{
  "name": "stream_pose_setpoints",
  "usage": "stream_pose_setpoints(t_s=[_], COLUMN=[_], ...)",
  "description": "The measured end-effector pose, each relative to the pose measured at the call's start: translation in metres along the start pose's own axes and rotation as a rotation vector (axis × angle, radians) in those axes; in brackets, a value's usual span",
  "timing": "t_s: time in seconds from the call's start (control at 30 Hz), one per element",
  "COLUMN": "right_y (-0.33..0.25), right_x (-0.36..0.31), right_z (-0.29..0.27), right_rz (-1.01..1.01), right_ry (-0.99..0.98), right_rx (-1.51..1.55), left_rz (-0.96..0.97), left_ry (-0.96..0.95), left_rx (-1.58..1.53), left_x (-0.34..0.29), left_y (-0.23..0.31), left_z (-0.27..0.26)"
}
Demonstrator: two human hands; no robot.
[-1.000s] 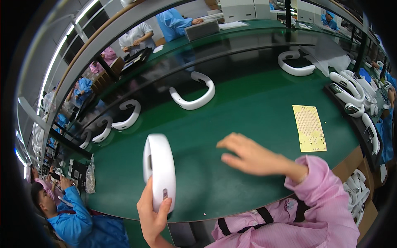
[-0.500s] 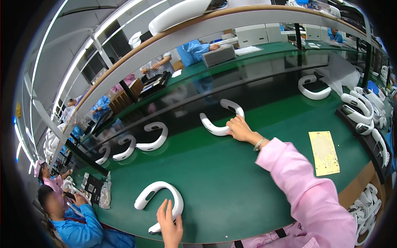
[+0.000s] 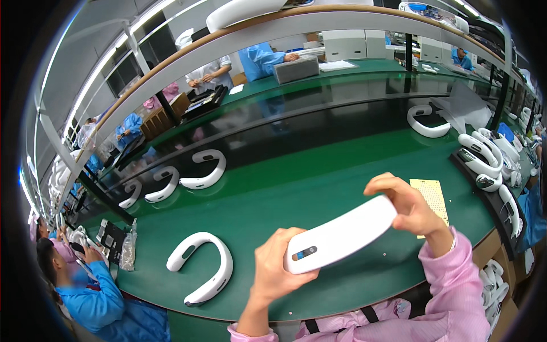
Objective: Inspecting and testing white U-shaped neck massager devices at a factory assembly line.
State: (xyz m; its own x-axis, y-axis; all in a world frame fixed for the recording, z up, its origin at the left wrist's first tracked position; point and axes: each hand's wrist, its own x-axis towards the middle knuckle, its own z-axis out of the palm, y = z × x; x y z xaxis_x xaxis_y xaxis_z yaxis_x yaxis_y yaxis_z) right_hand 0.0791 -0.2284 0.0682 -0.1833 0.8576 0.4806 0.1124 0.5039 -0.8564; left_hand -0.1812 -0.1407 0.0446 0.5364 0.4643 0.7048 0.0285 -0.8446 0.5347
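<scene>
Between my two hands, above the front part of the green table, is a white curved neckband device (image 3: 345, 232), its smooth outer face turned up and a small dark oval window near the left end. My left hand (image 3: 277, 267) grips that left end between thumb and fingers. Around the other end curl the thumb and fingers of my right hand (image 3: 409, 210); part of that grip is hidden. A similar white C-shaped neckband (image 3: 224, 267) lies on the table to the left of my left hand.
Several more neckbands (image 3: 206, 171) stand along the dark strip. A yellow perforated sheet (image 3: 434, 196) lies right, beside a black tray (image 3: 494, 199) of white parts. A cardboard box (image 3: 507, 256) stands lower right. A person in blue (image 3: 94, 302) sits at left.
My right hand has brought a neckband from the dark strip back toward me. My left hand has left the one on the table and moved right to grip the carried one.
</scene>
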Motion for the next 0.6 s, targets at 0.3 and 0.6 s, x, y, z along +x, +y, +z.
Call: stream_pose_setpoints(t_s=[0.3, 0.6], right_y=[0.041, 0.022], right_x=[-0.070, -0.067], right_z=[0.046, 0.063], right_rz=[0.455, 0.485], right_ry=[0.343, 0.386], right_rx=[0.376, 0.249], left_rz=[-0.580, -0.628], left_ry=[0.031, 0.174], left_rx=[-1.356, -1.753], left_x=[-0.033, -0.064], left_y=[0.023, -0.001], left_z=[0.024, 0.031])
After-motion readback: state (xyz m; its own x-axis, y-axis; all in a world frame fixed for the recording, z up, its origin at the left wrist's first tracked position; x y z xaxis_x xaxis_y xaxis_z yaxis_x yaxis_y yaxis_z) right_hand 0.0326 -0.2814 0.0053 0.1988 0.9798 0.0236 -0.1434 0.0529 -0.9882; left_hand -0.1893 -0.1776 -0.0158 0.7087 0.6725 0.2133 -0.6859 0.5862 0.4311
